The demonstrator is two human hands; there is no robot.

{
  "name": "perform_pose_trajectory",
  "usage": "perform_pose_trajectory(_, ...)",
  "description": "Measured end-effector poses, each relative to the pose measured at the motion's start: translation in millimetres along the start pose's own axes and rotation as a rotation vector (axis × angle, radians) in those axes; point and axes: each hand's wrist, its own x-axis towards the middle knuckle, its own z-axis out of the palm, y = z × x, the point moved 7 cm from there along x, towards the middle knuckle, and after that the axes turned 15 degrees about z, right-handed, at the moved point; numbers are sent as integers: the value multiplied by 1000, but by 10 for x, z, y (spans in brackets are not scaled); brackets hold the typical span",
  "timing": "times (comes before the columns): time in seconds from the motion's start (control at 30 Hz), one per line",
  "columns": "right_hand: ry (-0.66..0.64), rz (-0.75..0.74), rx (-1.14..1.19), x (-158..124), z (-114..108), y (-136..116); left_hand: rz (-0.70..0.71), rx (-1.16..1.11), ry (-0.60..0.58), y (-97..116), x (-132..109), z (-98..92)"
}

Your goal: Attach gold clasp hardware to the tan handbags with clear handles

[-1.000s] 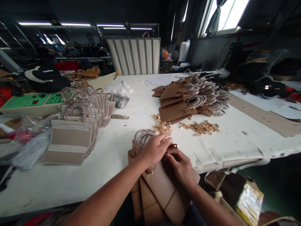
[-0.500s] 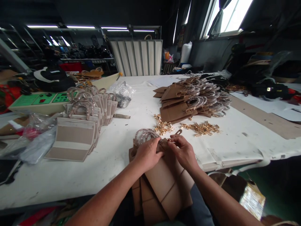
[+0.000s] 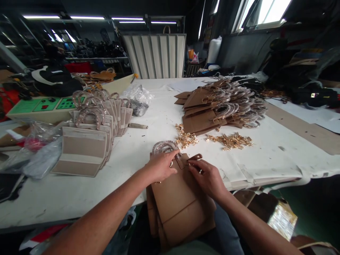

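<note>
One brown panel (image 3: 176, 202), far end between left hand (image 3: 162, 166), right hand (image 3: 208, 177).

window (image 3: 271, 12) beyond far right corner of desk (image 3: 122, 156), blown out | strip lights (image 3: 87, 17) lit past far edge | surroundings dim | frame edges stretched, soft

Brown bag panel (image 3: 176, 203), creased across, atop others

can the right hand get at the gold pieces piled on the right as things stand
Probably yes: the right hand is near the right pile of gold pieces, and nothing seems to stand between them. It appears to pinch a brown strap, which might need releasing first.
</note>
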Motion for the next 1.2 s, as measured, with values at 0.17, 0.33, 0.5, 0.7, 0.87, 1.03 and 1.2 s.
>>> perform_pose_trajectory(0.17,42,-59,10,12,-4,-102,-80,55,90,131,21,-3)
perform_pose_trajectory(0.33,70,-128,-86,58,-44,-116,-54,4,116,189,52,35)
perform_pose_trajectory(0.5,33,-132,-111,82,-39,-68,-23,5,106,166,50,36)
perform_pose_trajectory(0.7,18,-135,-187,77,95,-50,-65,0,131,195,48,45)
perform_pose_trajectory(0.87,-119,-131,-242,147,60,-104,-120,-43,191,201,82,72)
perform_pose_trajectory(1.03,-267,-49,-343,210,-37,-148,-116,-150,256,212,65,81)
perform_pose_trajectory(1.2,-339,9,-267,208,-123,-190,-105,-233,305,238,11,95)
